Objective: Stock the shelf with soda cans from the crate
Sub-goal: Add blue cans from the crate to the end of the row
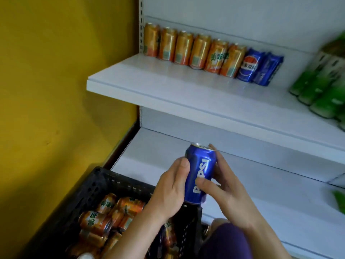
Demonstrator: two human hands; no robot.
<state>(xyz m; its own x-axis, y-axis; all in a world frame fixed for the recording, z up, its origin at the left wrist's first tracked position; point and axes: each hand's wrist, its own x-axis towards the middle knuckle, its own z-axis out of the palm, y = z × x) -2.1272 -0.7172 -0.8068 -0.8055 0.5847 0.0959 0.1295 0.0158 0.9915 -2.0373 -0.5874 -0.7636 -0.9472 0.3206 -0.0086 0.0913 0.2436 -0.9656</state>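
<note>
Single head-worn view, wide-angle, looking forward and down from above the hands. It faces a white shelf unit (186, 94) slightly from the left, with the yellow wall (56, 81) filling the left side. The frame is tilted, so shelf edges run diagonally down to the right. The black crate (97, 186) sits close below, lower left. Right edge is blurred.

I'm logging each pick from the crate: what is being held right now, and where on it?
A blue Pepsi can, upright, gripped by both hands on its sides: left hand on its left, right hand on its right.
</note>
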